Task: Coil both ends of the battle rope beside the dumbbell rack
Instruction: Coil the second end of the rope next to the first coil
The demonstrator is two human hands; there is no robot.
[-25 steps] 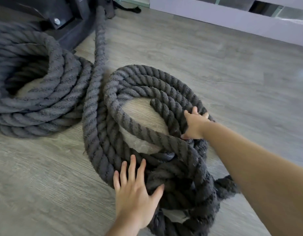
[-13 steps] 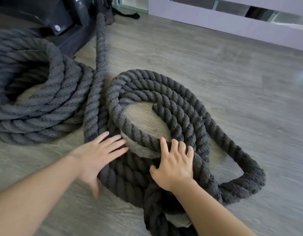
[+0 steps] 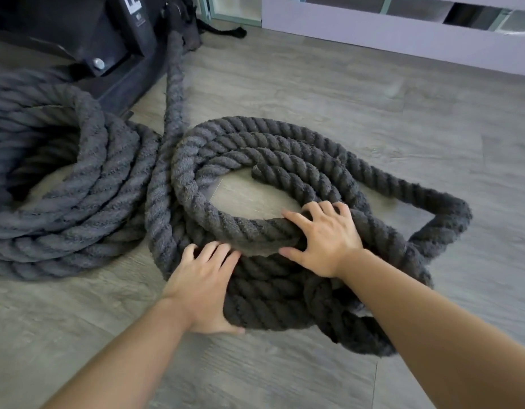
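The thick dark grey battle rope lies on the floor in two coils. The left coil (image 3: 78,202) is stacked high and nothing touches it. The right coil (image 3: 270,149) is looser, with a rope end (image 3: 255,171) lying inside it and a loop (image 3: 450,219) sticking out to the right. My left hand (image 3: 202,287) presses flat against the near left side of the right coil, thumb low by the floor. My right hand (image 3: 326,240) grips the coil's top near strand, fingers curled over it into the middle. One strand (image 3: 175,69) runs away towards the rack.
The black base of the dumbbell rack (image 3: 116,39), with a bolt in it, stands at the back left behind the left coil. A pale lavender wall panel (image 3: 402,33) runs along the back. Grey wood-look floor (image 3: 373,98) spreads to the right and in front.
My left hand slid from the coil's left edge down to its near side. My right hand moved up and took hold of the top strand. The near strands are bunched tighter.
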